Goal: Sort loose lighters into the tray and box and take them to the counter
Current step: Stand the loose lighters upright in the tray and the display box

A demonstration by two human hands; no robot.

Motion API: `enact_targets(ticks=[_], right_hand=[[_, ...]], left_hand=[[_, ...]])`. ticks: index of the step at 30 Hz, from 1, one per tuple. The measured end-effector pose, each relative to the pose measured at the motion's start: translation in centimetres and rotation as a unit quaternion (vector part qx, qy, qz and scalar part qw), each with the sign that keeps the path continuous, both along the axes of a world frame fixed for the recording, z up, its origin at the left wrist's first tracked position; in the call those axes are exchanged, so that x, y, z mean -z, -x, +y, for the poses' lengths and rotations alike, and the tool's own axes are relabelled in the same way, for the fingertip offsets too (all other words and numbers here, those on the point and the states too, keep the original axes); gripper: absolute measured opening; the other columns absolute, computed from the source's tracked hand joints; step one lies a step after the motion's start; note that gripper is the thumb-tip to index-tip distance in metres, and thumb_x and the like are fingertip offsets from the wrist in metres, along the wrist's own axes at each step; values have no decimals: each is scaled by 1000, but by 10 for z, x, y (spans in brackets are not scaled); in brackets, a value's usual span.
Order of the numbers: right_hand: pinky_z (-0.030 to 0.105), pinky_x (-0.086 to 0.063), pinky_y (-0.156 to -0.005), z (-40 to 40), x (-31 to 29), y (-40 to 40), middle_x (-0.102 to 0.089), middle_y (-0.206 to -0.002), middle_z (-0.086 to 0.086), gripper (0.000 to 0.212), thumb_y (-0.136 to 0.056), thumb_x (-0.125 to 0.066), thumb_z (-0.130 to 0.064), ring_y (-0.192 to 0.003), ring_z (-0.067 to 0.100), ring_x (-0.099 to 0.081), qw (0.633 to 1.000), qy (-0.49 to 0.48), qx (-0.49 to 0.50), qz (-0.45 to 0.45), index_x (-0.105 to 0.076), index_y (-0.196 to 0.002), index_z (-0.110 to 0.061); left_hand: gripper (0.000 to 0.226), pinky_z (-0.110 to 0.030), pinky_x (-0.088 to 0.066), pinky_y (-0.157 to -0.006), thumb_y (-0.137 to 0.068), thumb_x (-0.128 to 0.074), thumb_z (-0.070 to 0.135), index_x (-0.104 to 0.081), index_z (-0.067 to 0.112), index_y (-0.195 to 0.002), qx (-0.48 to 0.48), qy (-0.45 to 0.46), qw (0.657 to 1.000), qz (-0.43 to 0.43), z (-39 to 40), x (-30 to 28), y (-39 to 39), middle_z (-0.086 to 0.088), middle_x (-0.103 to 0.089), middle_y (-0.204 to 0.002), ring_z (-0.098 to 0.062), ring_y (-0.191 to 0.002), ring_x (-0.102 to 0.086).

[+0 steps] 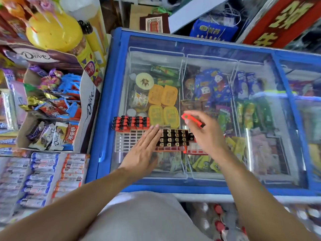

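Observation:
A clear gridded tray (127,140) lies on the glass lid of a blue chest freezer (173,189). Several red lighters with black tops (131,122) stand in its far left rows, and a block of black-topped lighters (173,137) fills its right part. My left hand (145,148) lies flat with straight fingers on the tray, touching the left side of that block. My right hand (207,134) hovers above the tray's right end and pinches one red lighter (192,120) with its black end to the right. A red and white box (196,150) shows partly under my right hand.
Left of the freezer stands a counter with an open Dove carton of sweets (52,108), a yellow jar (53,30) and rows of wrapped candy rolls (43,176). Ice creams lie under the freezer's glass. Red bottle caps (218,223) show below the freezer's front edge.

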State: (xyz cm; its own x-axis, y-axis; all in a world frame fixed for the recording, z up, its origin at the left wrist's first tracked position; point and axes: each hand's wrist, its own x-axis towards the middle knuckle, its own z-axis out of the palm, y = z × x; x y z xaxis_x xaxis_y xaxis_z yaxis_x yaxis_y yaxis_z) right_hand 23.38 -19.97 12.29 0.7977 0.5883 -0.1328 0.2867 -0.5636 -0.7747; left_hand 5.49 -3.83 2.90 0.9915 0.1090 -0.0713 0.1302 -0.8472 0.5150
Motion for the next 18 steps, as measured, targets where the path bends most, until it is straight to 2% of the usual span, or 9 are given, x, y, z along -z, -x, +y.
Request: enact_targets(ticks=[2,3,5,8,11,13,15,18], right_hand=[[28,-45,-50,-17,-3,32,-72,-83,-25,15,-96,-65,-33,-54,7,-59,1000,-3,-9,9,-75,-106,-36],[28,-48,-56,-21,-1,46,-73,-90,-25,13,-94,-67,-32,-61,7,-64,999,1,-17,32,-76,-102,-36],[20,-50,-69,-28,5,68,-73,-95,-22,12,-89,-74,-31,-79,0,-67,993,17,-52,104,-73,-98,-38],[15,-45,-67,-25,19,89,-71,-97,-18,28,-83,-78,-40,-83,3,-63,977,86,-125,150,-62,-106,-44],[24,-51,-73,-13,35,97,-69,-96,-13,31,-88,-71,-46,-85,3,-63,972,145,-158,94,-57,-115,-47],[27,-53,-73,-4,45,100,-69,-95,-15,30,-92,-60,-56,-82,0,-63,972,166,-156,63,-58,-118,-43],[32,-56,-71,4,52,102,-72,-91,-13,44,-91,-49,-68,-76,4,-65,971,181,-153,8,-58,-122,-39],[25,-49,-68,13,56,104,-70,-93,-17,50,-90,-50,-69,-78,4,-61,975,178,-129,-37,-63,-126,-37]], left_hand=[[86,-34,-9,-127,-96,-63,24,-11,11,-163,-38,26,999,-22,1,9,17,1,-2,-171,-16,-157,-2],[85,-34,-11,-127,-95,-63,23,-13,11,-162,-52,37,998,-18,3,13,25,1,-6,-171,-15,-157,-4],[85,-36,-12,-127,-95,-62,24,-11,15,-163,-64,41,997,26,6,18,35,5,-4,-170,-11,-156,-1],[90,-38,-7,-128,-97,-60,31,0,18,-163,-11,14,996,89,10,26,44,7,7,-169,-10,-155,9],[92,-36,13,-125,-100,-53,42,15,20,-160,50,-32,989,138,10,27,45,6,23,-166,-13,-152,26],[97,-32,24,-119,-99,-52,45,21,20,-158,74,-69,980,171,12,26,46,4,33,-162,-16,-149,33],[99,-29,27,-115,-98,-54,46,20,20,-159,77,-75,977,184,15,25,45,4,34,-161,-17,-149,33],[101,-29,26,-116,-96,-57,50,19,24,-158,73,-52,979,182,16,26,44,7,31,-163,-16,-149,32]])
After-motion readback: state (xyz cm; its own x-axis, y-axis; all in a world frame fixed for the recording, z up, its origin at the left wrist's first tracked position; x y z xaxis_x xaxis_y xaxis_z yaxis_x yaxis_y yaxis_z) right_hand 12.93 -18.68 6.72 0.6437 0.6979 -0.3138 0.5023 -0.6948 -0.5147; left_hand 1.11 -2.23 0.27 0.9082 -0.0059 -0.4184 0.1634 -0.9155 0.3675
